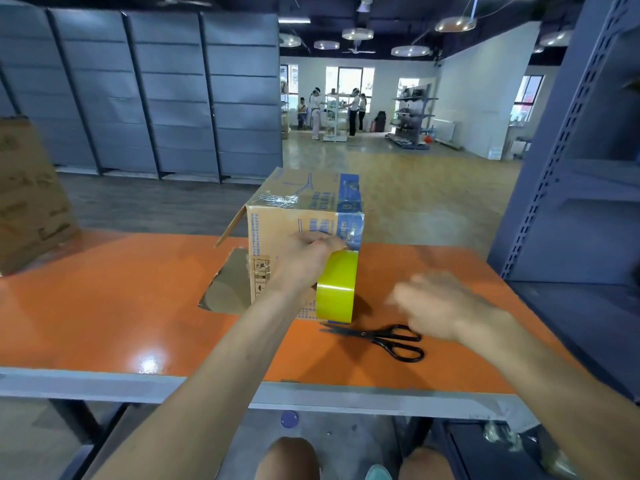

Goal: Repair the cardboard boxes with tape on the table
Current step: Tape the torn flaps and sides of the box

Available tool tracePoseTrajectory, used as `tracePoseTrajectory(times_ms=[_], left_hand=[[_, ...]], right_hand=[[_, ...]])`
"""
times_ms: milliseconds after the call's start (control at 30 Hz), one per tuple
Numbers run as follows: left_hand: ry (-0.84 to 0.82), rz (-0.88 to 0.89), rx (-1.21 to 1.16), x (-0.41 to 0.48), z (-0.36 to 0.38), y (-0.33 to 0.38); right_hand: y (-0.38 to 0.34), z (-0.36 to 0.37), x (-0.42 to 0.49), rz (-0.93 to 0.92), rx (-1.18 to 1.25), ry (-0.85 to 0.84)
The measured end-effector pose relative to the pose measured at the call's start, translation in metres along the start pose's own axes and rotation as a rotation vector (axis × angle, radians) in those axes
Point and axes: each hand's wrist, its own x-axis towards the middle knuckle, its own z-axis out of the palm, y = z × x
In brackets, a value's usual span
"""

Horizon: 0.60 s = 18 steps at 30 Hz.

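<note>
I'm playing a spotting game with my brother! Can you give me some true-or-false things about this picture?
1. The tape roll is yellow. True.
2. The scissors are red. False: they are black.
3. The table is orange. True.
4. The right hand is cutting tape with the scissors. False: the scissors lie flat on the table, and the blurred hand is over their handles.
5. The left hand holds the tape roll against the cardboard box. True.
</note>
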Motion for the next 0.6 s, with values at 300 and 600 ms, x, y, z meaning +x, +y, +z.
tracePoseTrajectory(times_ms=[300, 600], left_hand=[[-0.005, 0.003, 0.031, -0.002, -0.004, 0.006], [-0.004, -0.009, 0.097, -0.005, -0.012, -0.024]], right_hand=[[0.007, -0.056, 0.052, -0.159, 0.39, 0.784], [0.009, -0.032, 0.072, -0.141, 0.431, 0.841]])
